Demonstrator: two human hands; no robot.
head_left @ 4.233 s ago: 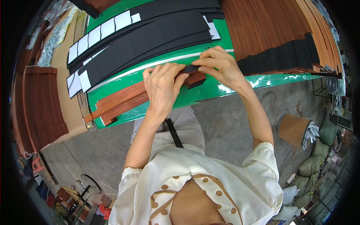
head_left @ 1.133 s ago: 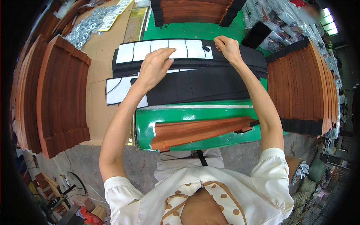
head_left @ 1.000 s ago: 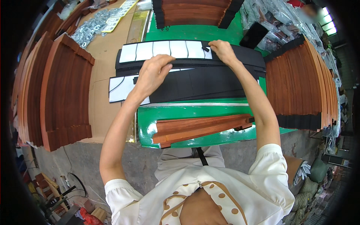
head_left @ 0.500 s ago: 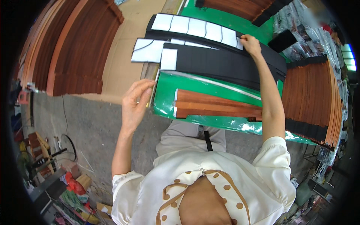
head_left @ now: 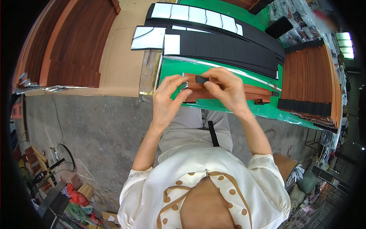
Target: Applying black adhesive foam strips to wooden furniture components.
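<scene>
My right hand (head_left: 228,88) pinches a small black pad (head_left: 201,79) between thumb and fingers, above the left part of some reddish-brown wooden strips (head_left: 244,91). These strips lie lengthwise on the green table (head_left: 171,65) in front of me. At their left end is my left hand (head_left: 167,97), thumb and forefinger apart on either side of the pale strip ends; whether it presses on them I cannot tell. Farther back lie black sheets (head_left: 228,47) divided into pads, and beyond them a black sheet with white-faced pads (head_left: 196,17).
A stack of brown slats with black ends (head_left: 307,78) stands at the right. More brown slats (head_left: 76,49) are piled on cardboard (head_left: 124,45) at the left. A black phone-like slab (head_left: 279,27) and plastic-wrapped bundles (head_left: 301,28) sit at the back right.
My right hand has come back from the white-faced pads to the wooden strips, now with a black pad in it. My left hand has moved right to the strips' left end.
</scene>
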